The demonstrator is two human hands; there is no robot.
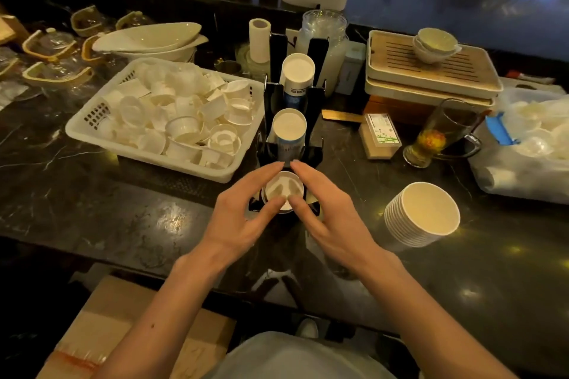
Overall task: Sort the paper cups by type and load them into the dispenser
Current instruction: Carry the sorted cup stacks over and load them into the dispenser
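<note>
White paper, the cup (284,191) sits in the nearest slot of the black dispenser (314,101), with both grips framing it. The left grip (246,212) and right grip (326,212) are wide, fingers nearly straight; thumbs lie at the cup's near rim and forefingers reach past its far side; whether they press or merely touch, I cannot tell.

The step looks like seating the cup in its slot; it should go best pushed straight down, evenly from both sides, so the thin rim does not crumple or catch the black guides; a light dispenser might tip, so the push wants to be gentle.

Behind this slot, two more slots each carry cups (289,126). Left of the dispenser a white basket (77,129) holds a loose jumble of small cups, not yet sorted; near its right is a nested stack (400,218) of wider ones on the table (123,218). The table is dark, glossy, veined stone; slippery, I judge. Further right of the dispenser are wooden trays (431,83) and a glass (443,132); the room behind it is dim, with a bright blurred pane.
</note>
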